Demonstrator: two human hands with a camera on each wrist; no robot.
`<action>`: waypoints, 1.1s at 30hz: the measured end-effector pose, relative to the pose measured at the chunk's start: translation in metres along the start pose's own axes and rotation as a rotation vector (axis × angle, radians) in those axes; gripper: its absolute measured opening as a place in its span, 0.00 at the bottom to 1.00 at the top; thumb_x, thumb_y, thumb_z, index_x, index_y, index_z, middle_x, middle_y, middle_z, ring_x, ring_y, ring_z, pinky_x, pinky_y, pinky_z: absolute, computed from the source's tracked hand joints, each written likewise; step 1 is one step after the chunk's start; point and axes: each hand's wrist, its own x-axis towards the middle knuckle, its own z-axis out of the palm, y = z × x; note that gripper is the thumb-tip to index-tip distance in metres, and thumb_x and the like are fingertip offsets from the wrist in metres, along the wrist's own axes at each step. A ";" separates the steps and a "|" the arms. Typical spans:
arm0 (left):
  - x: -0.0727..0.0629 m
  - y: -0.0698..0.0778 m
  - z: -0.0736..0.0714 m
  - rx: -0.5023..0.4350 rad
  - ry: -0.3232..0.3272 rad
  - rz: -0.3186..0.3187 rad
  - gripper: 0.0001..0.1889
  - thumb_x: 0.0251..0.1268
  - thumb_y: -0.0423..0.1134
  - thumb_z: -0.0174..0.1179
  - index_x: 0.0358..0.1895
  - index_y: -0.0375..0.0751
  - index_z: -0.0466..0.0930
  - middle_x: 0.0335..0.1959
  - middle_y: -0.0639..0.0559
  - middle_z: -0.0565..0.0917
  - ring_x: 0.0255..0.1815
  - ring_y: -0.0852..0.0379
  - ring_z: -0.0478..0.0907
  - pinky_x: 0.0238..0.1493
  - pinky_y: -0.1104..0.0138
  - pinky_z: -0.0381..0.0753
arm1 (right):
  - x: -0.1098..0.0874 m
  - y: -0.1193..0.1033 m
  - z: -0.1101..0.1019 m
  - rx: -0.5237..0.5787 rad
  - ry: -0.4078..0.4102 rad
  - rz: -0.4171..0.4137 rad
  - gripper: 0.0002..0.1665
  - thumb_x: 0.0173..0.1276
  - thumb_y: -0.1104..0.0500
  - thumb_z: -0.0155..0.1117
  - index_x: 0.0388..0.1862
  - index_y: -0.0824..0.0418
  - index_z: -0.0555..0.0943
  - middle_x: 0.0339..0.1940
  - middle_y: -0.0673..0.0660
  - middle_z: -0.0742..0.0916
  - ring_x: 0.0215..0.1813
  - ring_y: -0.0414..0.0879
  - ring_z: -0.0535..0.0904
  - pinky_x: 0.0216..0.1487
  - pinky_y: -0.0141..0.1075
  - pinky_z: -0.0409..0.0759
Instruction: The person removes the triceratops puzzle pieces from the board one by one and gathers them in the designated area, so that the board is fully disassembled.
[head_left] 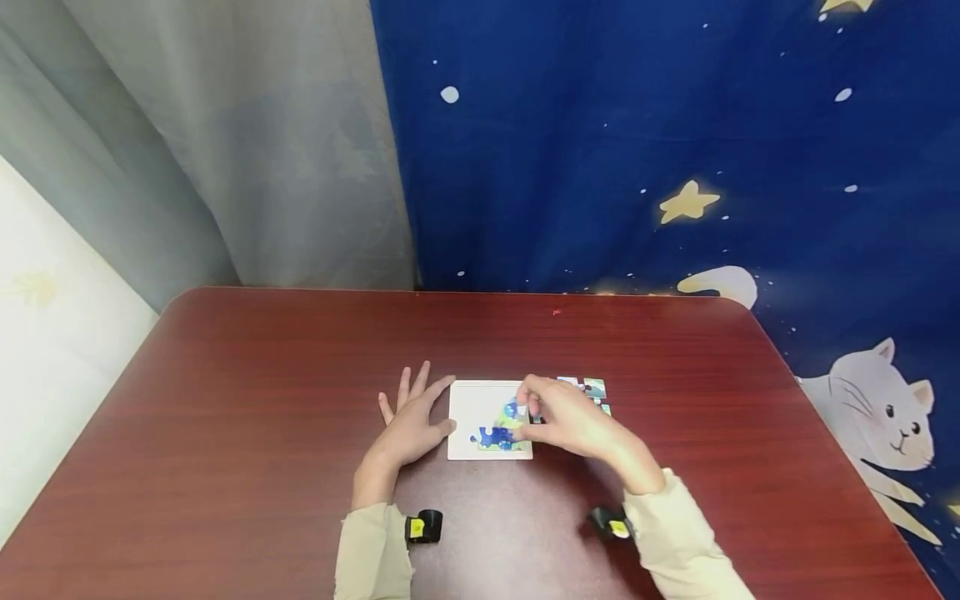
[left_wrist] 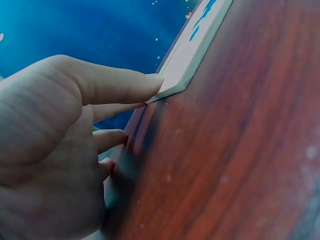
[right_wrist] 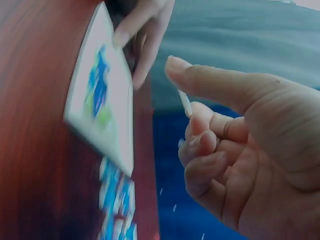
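Observation:
A white puzzle board (head_left: 467, 402) lies flat on the table, with joined blue and green puzzle pieces (head_left: 495, 438) along its lower right part. At the board's left edge is my left hand (head_left: 408, 431), its fingers spread. In the left wrist view its thumb touches the board's corner (left_wrist: 179, 70). Over the board's right side, my right hand (head_left: 576, 418) pinches a thin puzzle piece (right_wrist: 185, 103) between thumb and fingers. The right wrist view shows that piece edge-on, so its picture is hidden.
Loose puzzle pieces (head_left: 595, 388) lie right of the board, partly hidden behind the right hand. A tiny red scrap (head_left: 557, 312) sits near the far edge of the brown table (head_left: 285, 375). Grey and blue curtains (head_left: 540, 150) hang behind it.

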 end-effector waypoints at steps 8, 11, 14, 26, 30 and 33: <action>0.000 -0.001 0.001 -0.005 -0.002 0.005 0.33 0.55 0.36 0.61 0.68 0.46 0.64 0.74 0.41 0.43 0.73 0.43 0.26 0.58 0.39 0.16 | -0.034 0.033 0.008 0.100 -0.063 0.069 0.18 0.55 0.60 0.71 0.37 0.59 0.71 0.25 0.50 0.74 0.21 0.35 0.63 0.27 0.30 0.67; 0.000 -0.001 0.001 -0.005 -0.001 0.005 0.33 0.55 0.36 0.61 0.68 0.46 0.64 0.74 0.41 0.43 0.73 0.43 0.27 0.58 0.39 0.16 | -0.038 0.035 0.010 0.096 -0.067 0.082 0.18 0.55 0.59 0.71 0.37 0.59 0.71 0.24 0.50 0.73 0.20 0.35 0.61 0.26 0.30 0.66; 0.000 0.000 0.000 -0.008 0.001 0.002 0.33 0.55 0.36 0.61 0.67 0.47 0.64 0.74 0.42 0.44 0.73 0.43 0.27 0.58 0.39 0.17 | -0.039 0.035 0.011 0.083 -0.068 0.092 0.18 0.54 0.60 0.72 0.36 0.59 0.71 0.23 0.50 0.72 0.21 0.35 0.62 0.27 0.31 0.66; 0.000 0.000 0.000 -0.013 0.008 -0.008 0.33 0.54 0.36 0.60 0.67 0.46 0.64 0.74 0.42 0.44 0.73 0.43 0.27 0.58 0.39 0.17 | -0.037 0.036 0.012 0.069 -0.089 0.161 0.19 0.52 0.60 0.73 0.35 0.59 0.70 0.21 0.49 0.71 0.23 0.37 0.63 0.27 0.32 0.64; 0.000 0.001 -0.001 -0.017 0.007 -0.008 0.33 0.53 0.36 0.60 0.67 0.46 0.64 0.74 0.42 0.44 0.73 0.43 0.26 0.58 0.39 0.17 | -0.036 0.036 0.012 0.062 -0.088 0.177 0.19 0.52 0.60 0.73 0.35 0.59 0.71 0.22 0.49 0.71 0.24 0.38 0.64 0.28 0.32 0.64; 0.000 0.001 -0.001 -0.016 0.006 -0.010 0.34 0.53 0.35 0.60 0.67 0.46 0.64 0.74 0.42 0.44 0.73 0.43 0.27 0.58 0.39 0.17 | -0.036 0.036 0.012 0.057 -0.088 0.187 0.19 0.51 0.60 0.73 0.36 0.59 0.71 0.23 0.49 0.71 0.24 0.39 0.64 0.28 0.33 0.65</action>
